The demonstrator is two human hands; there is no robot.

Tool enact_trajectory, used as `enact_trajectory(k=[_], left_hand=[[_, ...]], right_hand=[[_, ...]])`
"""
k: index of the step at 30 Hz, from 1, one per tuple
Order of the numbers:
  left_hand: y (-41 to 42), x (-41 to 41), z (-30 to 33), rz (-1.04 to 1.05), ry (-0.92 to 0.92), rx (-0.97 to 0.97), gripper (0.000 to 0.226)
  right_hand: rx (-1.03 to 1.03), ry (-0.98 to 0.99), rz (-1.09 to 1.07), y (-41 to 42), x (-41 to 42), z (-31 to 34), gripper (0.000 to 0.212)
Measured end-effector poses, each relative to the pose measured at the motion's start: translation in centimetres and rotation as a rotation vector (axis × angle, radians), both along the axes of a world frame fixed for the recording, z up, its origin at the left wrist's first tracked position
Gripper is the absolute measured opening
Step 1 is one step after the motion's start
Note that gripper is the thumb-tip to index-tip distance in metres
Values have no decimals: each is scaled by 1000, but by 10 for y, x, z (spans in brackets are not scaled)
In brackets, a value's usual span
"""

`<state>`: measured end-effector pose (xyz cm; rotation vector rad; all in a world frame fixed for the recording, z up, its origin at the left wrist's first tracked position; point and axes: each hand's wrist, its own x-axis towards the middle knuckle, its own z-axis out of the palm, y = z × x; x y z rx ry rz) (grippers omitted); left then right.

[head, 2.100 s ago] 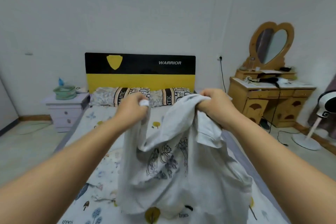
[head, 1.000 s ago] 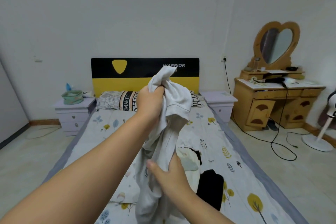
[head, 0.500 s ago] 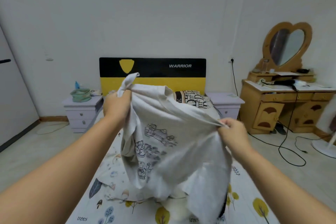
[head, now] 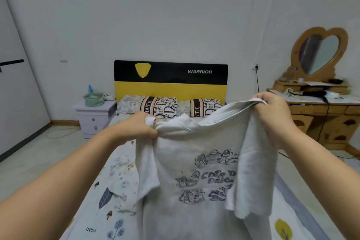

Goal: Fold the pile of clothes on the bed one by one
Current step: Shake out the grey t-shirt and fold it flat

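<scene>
Left hand (head: 136,126) and right hand (head: 272,111) each clutch the white T-shirt (head: 194,171) mid-frame above the bed (head: 116,181).

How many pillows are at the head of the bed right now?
2 lettered pillows show against the headboard: left pillow, right pillow. Floral cushions lie beside them. The shirt may hide more.

Soft, even indoor light, moderately bright; source not in frame. Shadows faint, diffuse. No hard glare; mild sheen on mirror (head: 319,52) at upper right. Wide-angle bending at frame edges: walls bow, forearms in lower corners stretched. Overall softness, slight blur; print on white shirt (head: 194,177) at centre smeared.
</scene>
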<state>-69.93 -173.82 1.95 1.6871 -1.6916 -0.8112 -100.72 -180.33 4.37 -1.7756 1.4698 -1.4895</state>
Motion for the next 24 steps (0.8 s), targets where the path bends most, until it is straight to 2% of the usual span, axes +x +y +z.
enact_trajectory(k=[8,10,12,14,17,19,21,24], left_hand=[[6,-17,-13,-152,-33,98,22],[5,-25,-11,-197,-1,119,34],[3,-29,-5,-220,83,219,40],[4,-35,2,-218,151,275,27],[1,-41,6,-75,-47,72,20],[-1,-43,6,-27,-95,-62,19],[-2,-41,6,12,2,-136,15],[0,-36,10,95,153,-242,11]], right_hand=[[4,82,27,3,-1,-1,27],[15,89,22,4,-1,1,27],[30,113,8,4,-3,3,26],[54,143,6,3,-7,3,25],[97,205,0,1,-17,-2,19],[116,253,-20,0,-28,-8,18],[161,295,-22,-1,-41,-14,19],[305,327,105,2,-59,-24,21]])
